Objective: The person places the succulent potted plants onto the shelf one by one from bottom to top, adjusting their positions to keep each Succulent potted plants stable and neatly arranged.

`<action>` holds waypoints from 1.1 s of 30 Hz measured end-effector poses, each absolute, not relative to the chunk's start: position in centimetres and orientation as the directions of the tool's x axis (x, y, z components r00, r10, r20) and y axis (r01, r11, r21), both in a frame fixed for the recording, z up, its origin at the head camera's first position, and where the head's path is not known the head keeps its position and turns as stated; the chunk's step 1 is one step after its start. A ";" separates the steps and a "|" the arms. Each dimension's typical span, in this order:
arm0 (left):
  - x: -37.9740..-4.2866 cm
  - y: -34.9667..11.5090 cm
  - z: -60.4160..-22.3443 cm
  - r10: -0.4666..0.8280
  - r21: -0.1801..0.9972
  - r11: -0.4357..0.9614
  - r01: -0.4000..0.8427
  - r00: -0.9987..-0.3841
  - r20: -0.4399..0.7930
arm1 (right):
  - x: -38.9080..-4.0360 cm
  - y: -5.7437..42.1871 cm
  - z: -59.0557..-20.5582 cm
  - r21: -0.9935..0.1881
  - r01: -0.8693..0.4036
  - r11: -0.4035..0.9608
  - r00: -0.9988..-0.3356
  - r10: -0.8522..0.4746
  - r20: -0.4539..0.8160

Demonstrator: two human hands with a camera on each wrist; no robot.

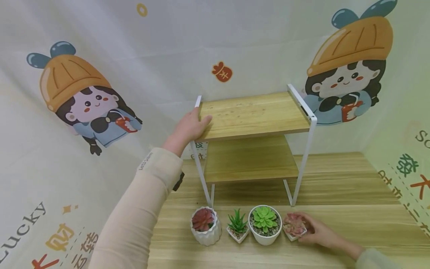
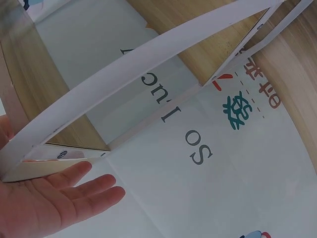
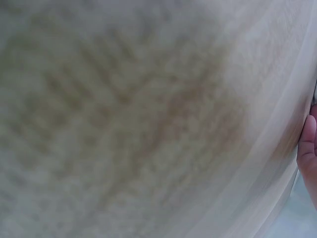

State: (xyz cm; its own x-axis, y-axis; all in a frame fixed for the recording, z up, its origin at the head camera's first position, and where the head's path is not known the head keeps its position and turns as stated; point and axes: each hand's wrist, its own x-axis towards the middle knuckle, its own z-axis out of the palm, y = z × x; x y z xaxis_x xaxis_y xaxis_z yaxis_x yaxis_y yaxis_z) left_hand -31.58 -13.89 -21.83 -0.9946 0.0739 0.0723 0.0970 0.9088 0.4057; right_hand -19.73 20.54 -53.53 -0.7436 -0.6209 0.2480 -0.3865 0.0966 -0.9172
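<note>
A small two-tier shelf (image 1: 255, 116) with wooden boards and a white frame stands on the wooden table. My left hand (image 1: 192, 129) holds its upper left edge, thumb over the top board; in the left wrist view the fingers (image 2: 94, 191) extend outside the white frame (image 2: 124, 59). At the front right, my right hand (image 1: 315, 231) grips a small potted pink succulent (image 1: 294, 224) by its right side. Right beside that pot is a green succulent in a round white pot (image 1: 265, 224). The right wrist view is mostly blurred, with part of the hand (image 3: 308, 148) at its edge.
Left of the round pot stand a small spiky green plant in an angular white pot (image 1: 237, 226) and a dark red succulent in a ribbed white pot (image 1: 206, 226). A printed cloth (image 1: 161, 67) hangs behind and around the wooden table (image 1: 336, 179).
</note>
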 end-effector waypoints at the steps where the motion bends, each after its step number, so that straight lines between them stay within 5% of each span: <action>1: -31.6 -13.9 -21.9 0.074 0.408 0.908 0.097 -0.995 0.072 | -19.9 20.6 -53.6 -0.916 -0.393 0.078 -0.731 -0.631 0.260; 13: -31.6 -13.9 -21.9 0.075 0.405 0.909 0.096 -0.995 0.068 | -20.4 20.9 -53.4 -0.909 -0.410 0.075 -0.690 -0.677 0.256; 33: -31.6 -13.8 -22.0 0.060 0.374 0.923 0.090 -0.994 0.091 | -19.7 21.0 -51.9 -0.877 -0.398 0.271 -0.799 -0.572 0.186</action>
State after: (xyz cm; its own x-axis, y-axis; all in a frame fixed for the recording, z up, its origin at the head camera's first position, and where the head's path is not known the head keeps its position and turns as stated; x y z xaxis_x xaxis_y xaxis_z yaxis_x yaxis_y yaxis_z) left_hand -31.58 -13.84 -21.96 -0.9941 0.0597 0.0910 0.0897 0.9231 0.3741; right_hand -19.70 20.98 -51.86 -0.7988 -0.5722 0.1856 -0.3978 0.2710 -0.8765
